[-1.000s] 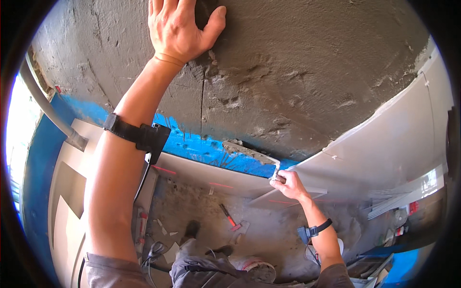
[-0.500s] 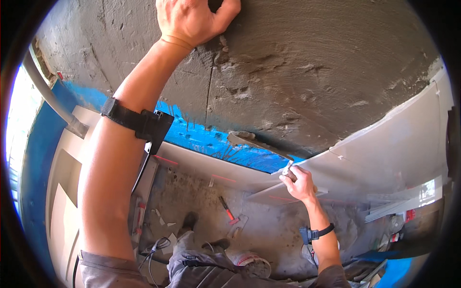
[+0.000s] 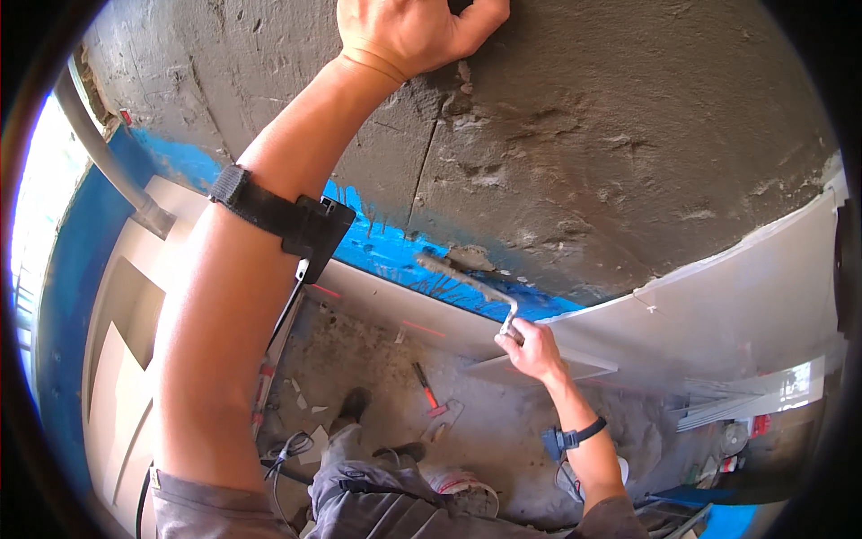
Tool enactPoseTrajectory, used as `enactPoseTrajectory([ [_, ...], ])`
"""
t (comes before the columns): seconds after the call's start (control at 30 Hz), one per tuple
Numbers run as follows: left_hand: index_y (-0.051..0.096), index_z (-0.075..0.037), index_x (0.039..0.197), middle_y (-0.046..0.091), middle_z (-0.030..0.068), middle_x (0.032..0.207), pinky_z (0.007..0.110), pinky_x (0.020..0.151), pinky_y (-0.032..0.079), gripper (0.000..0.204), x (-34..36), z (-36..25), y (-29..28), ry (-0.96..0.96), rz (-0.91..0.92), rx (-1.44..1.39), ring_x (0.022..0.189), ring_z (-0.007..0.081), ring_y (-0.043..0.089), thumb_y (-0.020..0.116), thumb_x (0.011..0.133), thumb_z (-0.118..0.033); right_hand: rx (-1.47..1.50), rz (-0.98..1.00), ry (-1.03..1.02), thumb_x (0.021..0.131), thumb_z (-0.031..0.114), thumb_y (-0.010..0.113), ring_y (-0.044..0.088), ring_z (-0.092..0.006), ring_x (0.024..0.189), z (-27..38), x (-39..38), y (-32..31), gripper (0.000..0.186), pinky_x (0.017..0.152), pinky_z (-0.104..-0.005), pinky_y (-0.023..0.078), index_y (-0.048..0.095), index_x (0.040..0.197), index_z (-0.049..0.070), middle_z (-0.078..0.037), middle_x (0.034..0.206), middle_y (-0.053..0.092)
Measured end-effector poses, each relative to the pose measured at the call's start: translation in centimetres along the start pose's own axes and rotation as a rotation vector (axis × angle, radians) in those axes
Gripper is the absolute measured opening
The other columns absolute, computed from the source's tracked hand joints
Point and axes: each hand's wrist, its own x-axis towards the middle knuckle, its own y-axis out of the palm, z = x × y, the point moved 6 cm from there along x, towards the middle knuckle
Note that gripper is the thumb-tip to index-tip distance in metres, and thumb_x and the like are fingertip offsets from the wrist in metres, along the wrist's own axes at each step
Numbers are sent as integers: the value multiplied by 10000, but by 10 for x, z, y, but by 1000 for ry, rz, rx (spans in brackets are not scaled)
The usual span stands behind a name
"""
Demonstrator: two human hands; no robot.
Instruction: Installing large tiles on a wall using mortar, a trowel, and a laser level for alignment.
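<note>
A rough grey wall of wet mortar (image 3: 575,117) fills the upper view, with a strip of bright blue coating (image 3: 404,247) below it. At the top edge my left hand (image 3: 413,31) lies against the mortar, thumb stretched out; its other fingers are mostly cut off. My right hand (image 3: 536,349) is closed around the handle of a trowel (image 3: 462,280). Mortar covers the trowel's narrow-looking blade, which points left across the blue strip. Just above the blade, a ragged mortar lump (image 3: 471,258) sits at the wall's lower margin. Whether the blade touches the wall, I cannot tell.
Pale panels (image 3: 745,314) line the wall below and to the right. On the floor lie a red-and-black handled tool (image 3: 427,391), pale scraps and cables (image 3: 292,446). A bucket (image 3: 469,492) stands near my feet. A grey pipe (image 3: 108,162) runs down the left.
My right hand and the trowel have moved left along the wall's lower margin, and the blade now lies below the mortar lump. The view has shifted slightly; my left hand stays against the wall.
</note>
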Motion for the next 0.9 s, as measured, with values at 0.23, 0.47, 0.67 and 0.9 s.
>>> enactPoseTrajectory([
  [0.23, 509, 52, 1400, 443, 313, 1493, 573, 1167, 319, 708, -2, 0, 2, -23, -1, -16, 1384, 509, 408, 704, 772, -212, 153, 67, 143, 863, 292, 787, 500, -176, 558, -19, 10, -38, 334, 541, -370, 404, 625, 777, 14, -112, 612, 573],
  [0.47, 511, 51, 1395, 449, 312, 1485, 568, 1166, 323, 704, -6, 4, -2, 25, -40, 4, 1379, 502, 414, 704, 772, -213, 147, -59, 87, 875, 214, 766, 493, -199, 536, -15, -23, -59, 250, 532, -365, 409, 621, 792, 28, -88, 604, 574],
  [0.67, 517, 50, 1389, 453, 310, 1482, 569, 1161, 330, 699, -1, -1, 2, 20, -59, 13, 1375, 504, 418, 703, 769, -214, -43, -158, -65, 847, 227, 795, 680, -362, 703, 7, -41, -37, 222, 609, -438, 534, 665, 832, 47, -147, 791, 687],
  [0.9, 518, 46, 1390, 455, 306, 1482, 571, 1161, 327, 695, -7, 0, 7, -11, -37, -13, 1375, 502, 419, 696, 771, -214, -124, -174, -96, 859, 276, 784, 675, -371, 700, 5, 12, 15, 248, 596, -452, 532, 673, 879, 56, -133, 782, 673],
])
